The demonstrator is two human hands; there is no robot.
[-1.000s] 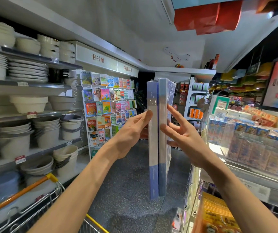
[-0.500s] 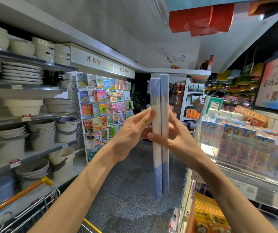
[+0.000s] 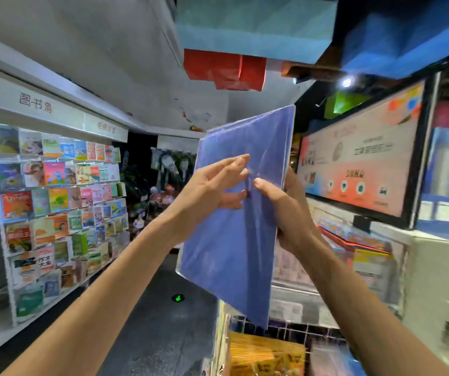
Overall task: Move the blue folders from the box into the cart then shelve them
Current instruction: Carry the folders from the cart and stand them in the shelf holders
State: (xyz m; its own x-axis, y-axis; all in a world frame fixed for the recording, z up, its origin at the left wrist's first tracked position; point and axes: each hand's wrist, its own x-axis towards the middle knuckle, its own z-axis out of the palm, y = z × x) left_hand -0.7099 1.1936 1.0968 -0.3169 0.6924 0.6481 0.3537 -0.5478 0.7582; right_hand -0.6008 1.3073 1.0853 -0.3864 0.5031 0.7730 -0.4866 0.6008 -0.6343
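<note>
1. The left hand [image 3: 215, 188], at the centre of the frame, is being laid against the front face of the blue folders [image 3: 231, 253], its fingers straight and slightly fanned, not curled.
2. The right hand [image 3: 283, 210], just right of centre, is being used to clamp the right edge of the blue folders. Its thumb is being pressed onto the front face, and its other fingers are being hidden behind the stack.
3. The blue folders are being held up in mid-air at the centre of the frame, between the two hands. The broad face is being turned toward the camera and the top is being tilted to the right. The surface looks glossy and creased, and the number of folders cannot be told.
4. Under the lower corner of the folders, at the bottom centre, yellow packets [image 3: 266, 354] are being kept in a wire basket [image 3: 299, 329].
5. At the left of the frame, colourful books are being displayed on a book rack [image 3: 55, 202] beneath a white sign [image 3: 36, 103].
6. At the right, a pink and blue poster [image 3: 359, 164] is being shown in a dark frame.
7. At the top centre, red paper [image 3: 226, 69] and light blue paper [image 3: 256, 25] are being hung overhead.
8. At the lower centre, a green mark [image 3: 177, 297] is being shown on the dark floor [image 3: 150, 335].
</note>
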